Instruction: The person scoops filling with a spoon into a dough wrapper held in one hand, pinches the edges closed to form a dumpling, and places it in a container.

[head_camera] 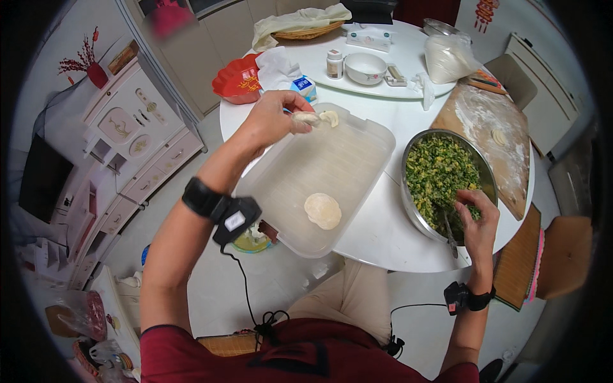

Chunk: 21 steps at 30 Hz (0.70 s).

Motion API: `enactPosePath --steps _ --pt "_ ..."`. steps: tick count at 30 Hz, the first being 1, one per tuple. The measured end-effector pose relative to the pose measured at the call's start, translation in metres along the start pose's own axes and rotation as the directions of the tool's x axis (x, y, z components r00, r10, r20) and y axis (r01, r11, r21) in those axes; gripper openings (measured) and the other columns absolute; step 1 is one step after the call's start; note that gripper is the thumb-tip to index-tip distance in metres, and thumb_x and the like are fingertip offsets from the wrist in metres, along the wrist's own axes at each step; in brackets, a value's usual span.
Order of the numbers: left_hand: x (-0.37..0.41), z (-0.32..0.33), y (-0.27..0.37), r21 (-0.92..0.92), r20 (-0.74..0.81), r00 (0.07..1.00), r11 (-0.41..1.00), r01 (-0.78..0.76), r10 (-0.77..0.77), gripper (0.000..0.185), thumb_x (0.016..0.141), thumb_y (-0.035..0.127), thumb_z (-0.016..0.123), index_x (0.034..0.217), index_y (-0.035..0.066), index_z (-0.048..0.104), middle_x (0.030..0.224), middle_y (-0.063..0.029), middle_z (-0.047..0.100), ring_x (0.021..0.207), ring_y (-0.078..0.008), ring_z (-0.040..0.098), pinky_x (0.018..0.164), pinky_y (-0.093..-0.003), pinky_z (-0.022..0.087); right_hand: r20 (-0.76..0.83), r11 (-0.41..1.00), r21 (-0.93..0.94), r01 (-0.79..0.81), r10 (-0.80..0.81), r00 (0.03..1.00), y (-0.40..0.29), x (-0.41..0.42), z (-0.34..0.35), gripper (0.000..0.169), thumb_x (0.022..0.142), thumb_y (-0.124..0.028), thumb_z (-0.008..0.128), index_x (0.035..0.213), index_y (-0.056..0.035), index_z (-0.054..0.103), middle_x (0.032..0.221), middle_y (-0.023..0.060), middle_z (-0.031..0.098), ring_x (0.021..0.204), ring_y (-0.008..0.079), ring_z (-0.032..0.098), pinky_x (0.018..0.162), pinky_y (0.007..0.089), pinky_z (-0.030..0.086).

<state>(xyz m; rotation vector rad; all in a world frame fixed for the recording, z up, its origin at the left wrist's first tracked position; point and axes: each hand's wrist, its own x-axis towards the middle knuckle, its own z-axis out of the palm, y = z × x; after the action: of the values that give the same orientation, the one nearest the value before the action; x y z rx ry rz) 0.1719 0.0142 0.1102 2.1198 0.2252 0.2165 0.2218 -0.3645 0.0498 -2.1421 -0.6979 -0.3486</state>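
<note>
My left hand (278,117) pinches a pale folded dumpling (305,118) over the far left end of a translucent plastic tray (354,191). Beside it, another folded dumpling (330,118) lies in the tray. Round, floured dough wrappers (323,211), seemingly overlapping, lie at the tray's near end. My right hand (480,218) hovers at the near right rim of a steel bowl (415,215), thumb and fingers bent and slightly apart. Chopped green and yellow filling (440,167) fills the bowl. A metal spoon (450,234) leans over its rim, close to my right fingers, apparently not gripped.
Right of the bowl, a floured wooden board (479,112) bears a small dough piece (498,138). Farther back are a flour bag (450,60), a white bowl (365,68), a bottle (334,64), a red dish (237,80) and a basket (311,31). Cords hang from both wrist devices.
</note>
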Motion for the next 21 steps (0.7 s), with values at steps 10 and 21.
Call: enactPosePath --steps 10,21 --pt "0.077 0.020 -0.046 0.532 0.138 0.974 0.816 -0.226 0.179 0.017 0.064 0.002 0.073 0.079 0.000 0.064 0.074 -0.0109 0.065 0.069 -0.0198 0.062 0.065 -0.0297 0.048 -0.028 0.999 0.034 -0.029 0.030 0.999 -0.003 -0.002 0.004 0.008 0.077 0.002 0.061 0.085 0.0056 0.061 0.083 0.0122 0.060 0.080 0.0214 0.057 0.074 0.0281 0.043" --pt "0.083 0.040 -0.075 0.675 0.146 0.949 0.673 -0.301 0.279 0.012 0.069 0.004 0.066 0.080 0.001 0.066 0.078 -0.0177 0.064 0.074 -0.0304 0.063 0.066 -0.0360 0.049 -0.048 1.000 0.019 0.009 -0.008 0.999 -0.003 -0.003 0.006 0.009 0.076 0.003 0.063 0.085 0.0047 0.062 0.083 0.0140 0.061 0.078 0.0243 0.059 0.072 0.0296 0.045"
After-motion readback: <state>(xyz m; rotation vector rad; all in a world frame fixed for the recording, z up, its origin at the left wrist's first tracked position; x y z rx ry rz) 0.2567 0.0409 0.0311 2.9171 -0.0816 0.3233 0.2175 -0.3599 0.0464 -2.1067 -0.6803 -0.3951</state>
